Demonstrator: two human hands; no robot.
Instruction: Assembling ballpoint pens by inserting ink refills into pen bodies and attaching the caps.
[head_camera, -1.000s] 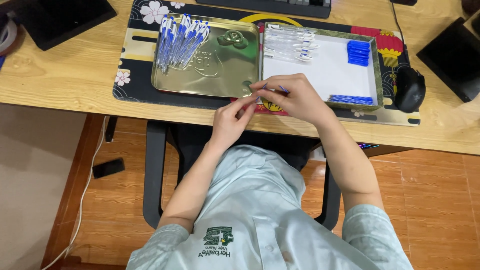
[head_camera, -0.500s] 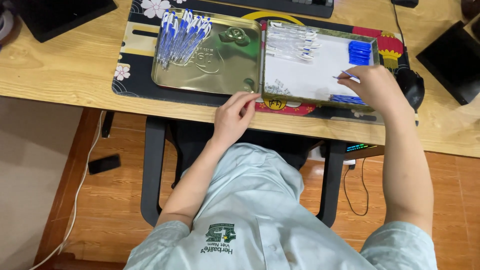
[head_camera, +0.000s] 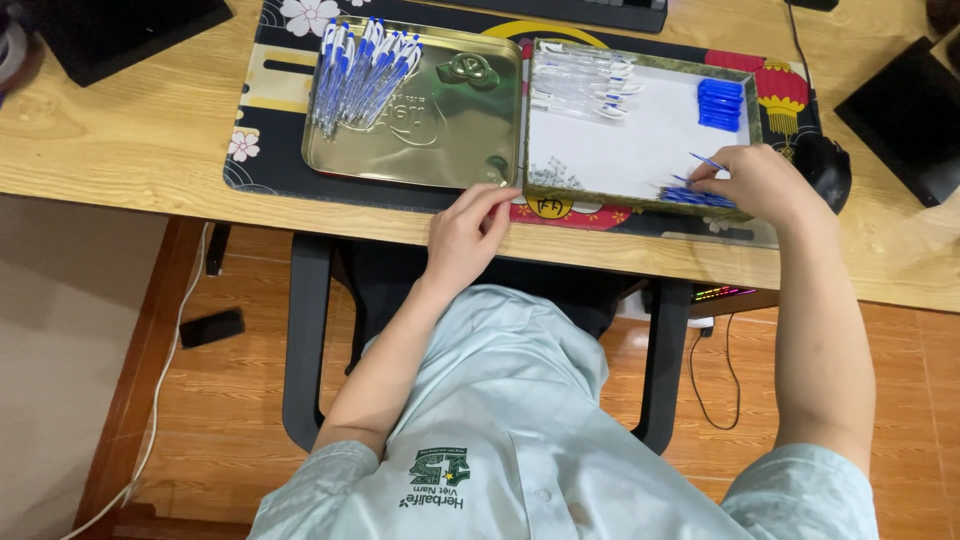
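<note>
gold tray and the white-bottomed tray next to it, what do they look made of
The gold tray looks like thin metal, probably tin: shiny, reflective, with an embossed emblem. The white-bottomed tray looks like cardboard or paper-lined: matte, flat, no glare; I cannot tell for sure.

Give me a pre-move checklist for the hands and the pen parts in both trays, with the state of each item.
1. Right hand on the blue refills in the white tray: ok.
2. One refill pinched clear of the pile: cannot tell.
3. Left hand at the gold tray edge, holding something small: cannot tell.
4. Clear barrels within reach in the white tray: ok.
5. Blue caps stacked in the tray corner: ok.
6. Finished pens kept apart in the gold tray: ok.
</note>
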